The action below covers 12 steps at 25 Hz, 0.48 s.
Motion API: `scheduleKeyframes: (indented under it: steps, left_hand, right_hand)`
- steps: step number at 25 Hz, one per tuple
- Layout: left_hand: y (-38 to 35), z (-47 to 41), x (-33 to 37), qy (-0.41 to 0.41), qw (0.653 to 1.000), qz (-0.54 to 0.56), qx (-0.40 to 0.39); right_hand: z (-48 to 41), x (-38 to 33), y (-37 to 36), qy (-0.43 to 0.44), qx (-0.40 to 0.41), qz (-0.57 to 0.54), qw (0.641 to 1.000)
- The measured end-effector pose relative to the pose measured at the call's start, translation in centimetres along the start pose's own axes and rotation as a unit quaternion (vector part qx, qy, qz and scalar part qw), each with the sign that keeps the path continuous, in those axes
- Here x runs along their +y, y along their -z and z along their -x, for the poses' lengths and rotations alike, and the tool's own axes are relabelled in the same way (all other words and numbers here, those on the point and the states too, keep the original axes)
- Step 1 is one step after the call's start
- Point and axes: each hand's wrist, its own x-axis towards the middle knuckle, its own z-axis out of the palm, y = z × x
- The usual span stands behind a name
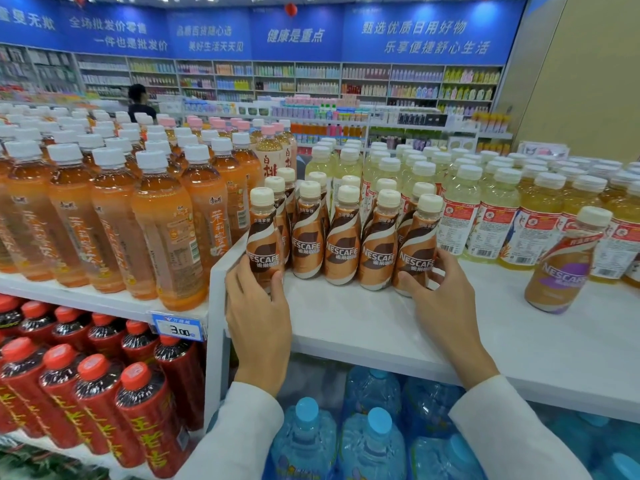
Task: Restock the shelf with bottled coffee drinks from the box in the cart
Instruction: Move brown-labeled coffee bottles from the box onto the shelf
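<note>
I looked down through the head camera at a white flat shelf board (pixel 381 327) in a shop aisle. Near its left end stood a block of small brown-and-copper plastic coffee bottles with cream caps (pixel 343 244), five across the near row and more caps showing behind. The left hand (pixel 258 306) was wrapped, thumb and fingers curled, round the base of the leftmost near bottle (pixel 265 244). The right hand (pixel 443 299) gripped the rightmost near bottle (pixel 417 247) the same way. Both bottles were upright, on or just above the shelf; I could not tell which. To the right, apart from the block, one purple-labelled coffee bottle (pixel 557 268) stood alone, with bare shelf between. Tall orange tea bottles (pixel 166 230) filled the left, pale yellow drinks (pixel 498 216) the far right. The box and cart were out of view, so I could not count what remained. I judged the restock partly done: a few rows in, and near shelf space left to fill.
</note>
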Motion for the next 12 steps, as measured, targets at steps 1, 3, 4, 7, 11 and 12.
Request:
scheduleKeyframes:
  steps: [1,3,4,7,11,12]
  left_hand:
    - [-0.04,-0.02,0.0,-0.002,1.0,0.002,0.003]
    - [-0.12,-0.06,-0.09,-0.011,1.0,0.0,0.007]
    - [-0.13,-0.1,-0.07,-0.01,1.0,-0.002,0.007]
    - [-0.05,-0.07,-0.01,-0.002,1.0,-0.002,0.002]
    - [0.07,-0.08,-0.17,-0.009,1.0,0.0,0.0]
    - [0.09,-0.09,-0.17,-0.009,1.0,-0.004,-0.001]
  right_hand:
    - [-0.01,0.01,-0.01,0.001,0.0,0.001,1.0]
    - [-0.02,0.03,-0.02,0.002,0.0,0.004,1.0]
    - [-0.01,0.06,-0.01,0.002,0.0,0.006,1.0]
    - [0.02,0.22,0.01,0.002,0.001,0.01,1.0]
    - [0.04,0.28,0.06,-0.002,0.002,0.004,1.0]
    - [0.07,0.29,0.07,-0.002,0.002,0.004,1.0]
